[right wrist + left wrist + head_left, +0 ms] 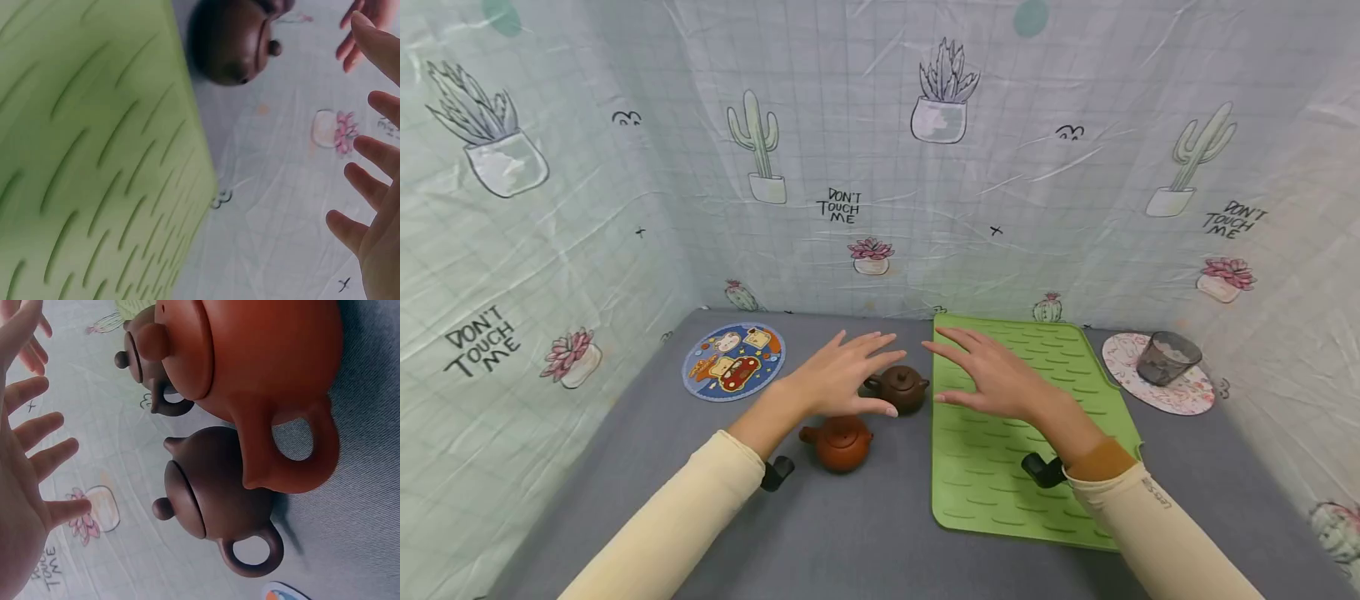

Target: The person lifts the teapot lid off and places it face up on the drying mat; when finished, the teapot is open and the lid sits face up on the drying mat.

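My left hand (846,371) hangs in the air with spread fingers, holding nothing. Below it stands a reddish-orange teapot (842,443), and a dark brown teapot (902,389) is just past its thumb. The left wrist view shows the orange teapot (275,356) close up, with one dark brown teapot (209,481) beside it and another brown teapot (147,353) farther off. In the head view my left hand hides one brown pot. My right hand (992,375) hovers over a green ridged mat (1000,492), fingers apart and touching nothing.
A round blue cartoon-print mat (700,379) lies at the back left. At the back right, a dark translucent cup (1168,358) stands on a round pink-and-white mat (1123,354). Printed curtain (865,100) encloses the grey table (850,542) at the back and sides.
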Motion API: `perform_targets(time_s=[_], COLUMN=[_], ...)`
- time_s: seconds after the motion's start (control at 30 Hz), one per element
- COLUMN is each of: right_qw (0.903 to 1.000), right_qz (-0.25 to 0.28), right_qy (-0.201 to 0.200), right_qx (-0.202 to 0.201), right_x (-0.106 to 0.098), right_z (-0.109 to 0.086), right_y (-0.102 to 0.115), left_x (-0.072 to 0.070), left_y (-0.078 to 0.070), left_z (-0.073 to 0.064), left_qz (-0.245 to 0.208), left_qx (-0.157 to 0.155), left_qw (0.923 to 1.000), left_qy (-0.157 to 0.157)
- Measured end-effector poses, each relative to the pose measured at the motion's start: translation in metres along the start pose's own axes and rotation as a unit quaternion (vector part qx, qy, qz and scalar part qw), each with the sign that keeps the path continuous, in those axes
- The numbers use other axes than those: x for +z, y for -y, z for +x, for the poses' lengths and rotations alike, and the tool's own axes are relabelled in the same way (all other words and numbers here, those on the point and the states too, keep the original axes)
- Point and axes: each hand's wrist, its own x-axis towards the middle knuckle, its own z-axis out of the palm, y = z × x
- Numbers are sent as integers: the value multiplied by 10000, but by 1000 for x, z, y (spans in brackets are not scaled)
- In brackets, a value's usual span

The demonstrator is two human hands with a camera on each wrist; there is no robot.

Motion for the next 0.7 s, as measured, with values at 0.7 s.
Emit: perform_targets(time_s=[0.7], right_qw=[9932], right_qz=[333], right_qy=[-635], right_qx=[-917], right_x=[9], right_z=[1], right_y=[55], left_x=[-4], left_y=[-2], left_z=[-65], left_qz=[-450], left_qx=[-241], left_qw=[9914], left_qy=[-1205])
